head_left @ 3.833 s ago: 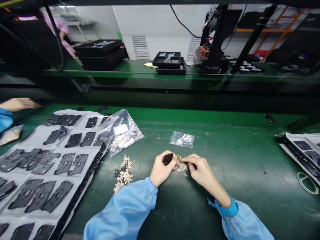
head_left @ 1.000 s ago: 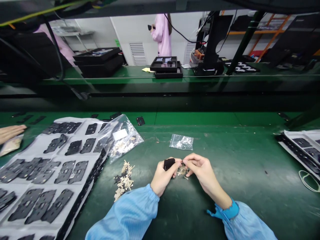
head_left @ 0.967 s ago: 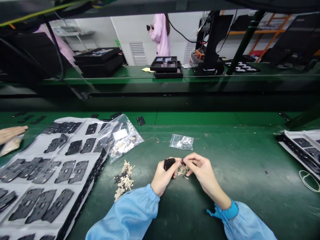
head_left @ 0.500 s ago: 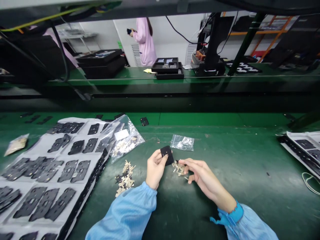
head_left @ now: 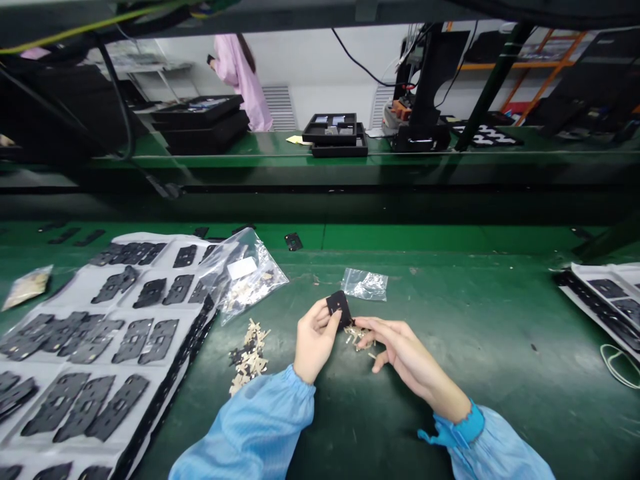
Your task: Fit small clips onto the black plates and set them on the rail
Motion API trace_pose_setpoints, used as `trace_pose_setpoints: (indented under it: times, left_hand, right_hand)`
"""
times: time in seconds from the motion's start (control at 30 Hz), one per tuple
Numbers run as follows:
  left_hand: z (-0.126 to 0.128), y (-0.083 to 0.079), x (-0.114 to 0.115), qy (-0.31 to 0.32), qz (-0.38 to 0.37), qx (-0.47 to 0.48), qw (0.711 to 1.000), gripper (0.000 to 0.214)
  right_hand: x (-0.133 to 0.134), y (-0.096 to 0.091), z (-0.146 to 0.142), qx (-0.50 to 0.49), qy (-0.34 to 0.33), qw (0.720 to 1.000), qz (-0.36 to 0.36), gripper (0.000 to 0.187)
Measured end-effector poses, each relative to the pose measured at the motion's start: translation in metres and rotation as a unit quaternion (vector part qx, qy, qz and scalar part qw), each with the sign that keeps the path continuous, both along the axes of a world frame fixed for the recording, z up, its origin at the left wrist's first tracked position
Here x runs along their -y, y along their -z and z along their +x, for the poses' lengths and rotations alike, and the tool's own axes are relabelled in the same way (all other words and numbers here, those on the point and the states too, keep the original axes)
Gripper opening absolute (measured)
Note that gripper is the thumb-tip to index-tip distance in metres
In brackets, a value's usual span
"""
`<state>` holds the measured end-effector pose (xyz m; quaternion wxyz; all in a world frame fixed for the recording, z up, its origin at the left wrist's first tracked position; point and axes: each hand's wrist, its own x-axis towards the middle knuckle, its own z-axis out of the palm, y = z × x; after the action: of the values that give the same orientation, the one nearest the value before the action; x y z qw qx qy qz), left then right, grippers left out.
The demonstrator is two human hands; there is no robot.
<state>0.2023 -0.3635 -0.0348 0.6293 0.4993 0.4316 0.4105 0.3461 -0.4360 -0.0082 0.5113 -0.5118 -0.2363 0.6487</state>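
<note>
My left hand (head_left: 313,340) pinches a small flat black part (head_left: 339,307) and holds it up above the green belt (head_left: 450,347). My right hand (head_left: 395,340) lies just right of it with fingers loosely curled over a small heap of tan bits (head_left: 356,333). Whether those fingers hold one of the bits is hidden. A second pile of tan pieces (head_left: 247,357) lies left of my left hand. Both arms wear blue sleeves.
Grey trays of black parts (head_left: 100,347) fill the left. A clear bag of tan pieces (head_left: 247,277) lies on the tray edge, a small empty bag (head_left: 365,285) beyond my hands. Another tray (head_left: 605,300) sits far right. A person in pink (head_left: 240,67) stands behind the far bench.
My left hand lifted and turned the black part away from my right hand. My right hand drew apart and loosened over the tan bits. A co-worker's hand left the left edge.
</note>
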Motion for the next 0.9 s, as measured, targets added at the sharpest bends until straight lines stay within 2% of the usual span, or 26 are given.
trace_pose_setpoints:
  times: [0.3, 0.47, 0.57, 0.63, 0.7, 0.73, 0.77, 0.9]
  left_hand:
    - [-0.003, -0.01, -0.004, 0.019, -0.074, 0.095, 0.993, 0.027]
    - [-0.006, -0.01, -0.004, 0.083, -0.146, 0.205, 0.964, 0.032]
    - [-0.009, -0.01, -0.006, 0.114, -0.153, 0.202, 0.96, 0.037]
    - [-0.005, -0.012, -0.015, 0.086, -0.084, 0.125, 0.985, 0.033]
    - [0.008, -0.017, -0.034, 0.027, 0.056, -0.015, 0.998, 0.028]
    - [0.019, -0.02, -0.046, -0.008, 0.142, -0.091, 0.986, 0.025]
    - [0.033, -0.023, -0.061, -0.023, 0.234, -0.181, 0.955, 0.023]
    - [0.099, -0.028, -0.113, -0.033, 0.295, -0.259, 0.919, 0.02]
  right_hand:
    - [0.003, -0.011, 0.007, -0.038, 0.013, 0.998, 0.058, 0.04]
    - [0.004, -0.016, 0.005, -0.088, 0.009, 0.992, 0.089, 0.045]
    - [0.004, -0.015, 0.007, -0.099, 0.012, 0.989, 0.109, 0.047]
    - [0.003, -0.011, 0.011, -0.064, 0.053, 0.989, 0.122, 0.047]
    - [0.001, -0.007, 0.017, -0.015, 0.113, 0.984, 0.135, 0.047]
    - [0.0, -0.005, 0.02, 0.005, 0.139, 0.98, 0.14, 0.047]
    - [0.0, -0.003, 0.024, 0.021, 0.158, 0.977, 0.144, 0.047]
    - [-0.003, 0.001, 0.033, 0.055, 0.18, 0.971, 0.149, 0.048]
